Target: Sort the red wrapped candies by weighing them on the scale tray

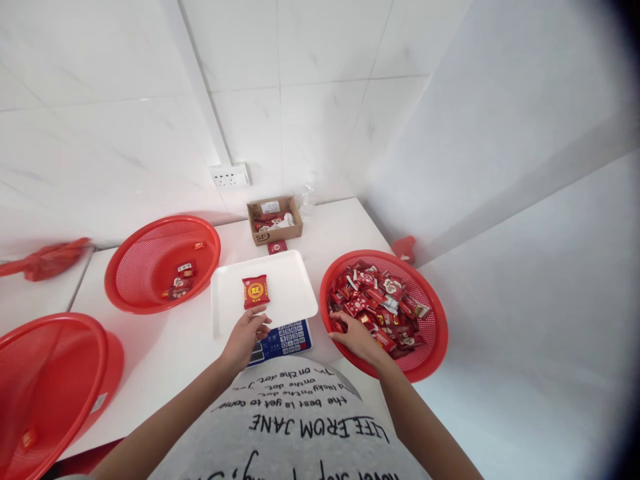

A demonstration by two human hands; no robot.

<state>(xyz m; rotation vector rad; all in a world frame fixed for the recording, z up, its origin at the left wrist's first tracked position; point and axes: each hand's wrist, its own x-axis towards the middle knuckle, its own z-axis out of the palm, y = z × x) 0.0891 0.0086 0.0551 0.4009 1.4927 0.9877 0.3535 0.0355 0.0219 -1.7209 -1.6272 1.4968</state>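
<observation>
My left hand (249, 335) hovers at the near edge of the white scale tray (293, 283), fingers loosely bent and apart, with nothing visible in it. Just beyond its fingertips a red snack packet (256, 291) with a yellow round emblem lies on the tray. A blue scale keypad (285, 339) shows below the tray. My right hand (357, 338) is at the left rim of a red mesh basket (434, 320). Its thumb and forefinger are apart, with red wrapping between them. Many small, mostly red packets (375, 300) fill that basket; I see none clearly gripped.
A red basket (125, 243) with several packets stands behind on the left; another red basket (65, 327) is nearer. A cardboard box (277, 233) of packets sits behind the tray, by a small red packet (277, 247). Walls border the table at the back and right.
</observation>
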